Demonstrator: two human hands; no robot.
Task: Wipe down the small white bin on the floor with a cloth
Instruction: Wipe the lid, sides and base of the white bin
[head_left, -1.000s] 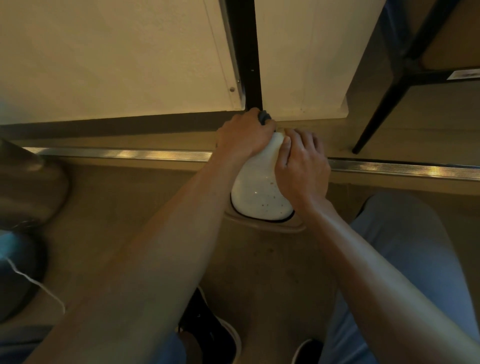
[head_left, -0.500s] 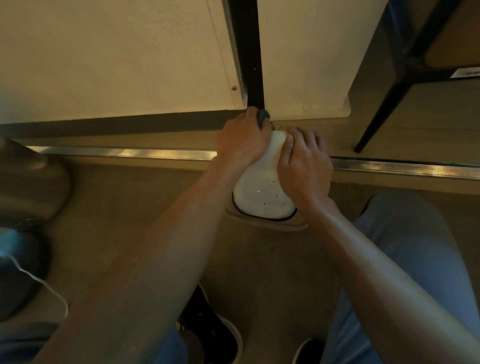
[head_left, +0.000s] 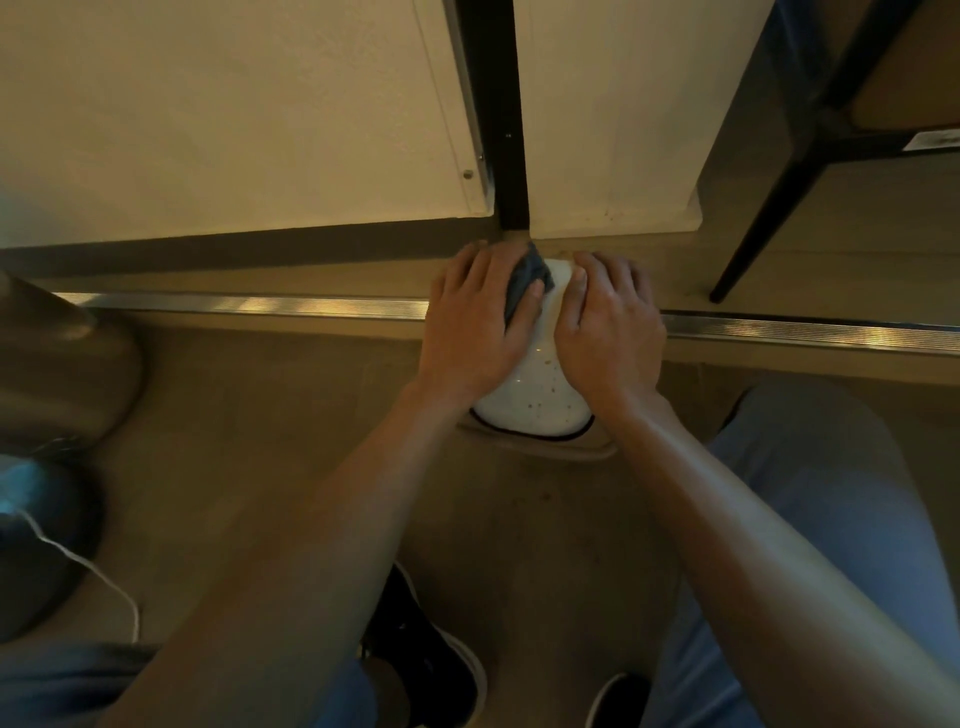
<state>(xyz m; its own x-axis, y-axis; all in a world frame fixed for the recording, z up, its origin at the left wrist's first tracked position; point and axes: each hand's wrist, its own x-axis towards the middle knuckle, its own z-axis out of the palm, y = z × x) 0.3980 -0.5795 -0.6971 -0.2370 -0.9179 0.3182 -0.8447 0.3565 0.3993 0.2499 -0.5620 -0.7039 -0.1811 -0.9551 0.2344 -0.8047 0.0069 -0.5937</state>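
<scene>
We see the small white speckled bin (head_left: 535, 395) upright before the metal floor strip (head_left: 249, 305), a dark cloth (head_left: 524, 280) pressed against its upper left side.

Dim warm light, soft blur

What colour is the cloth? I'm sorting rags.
Dark blue-grey cloth, seen in the head view.
</scene>
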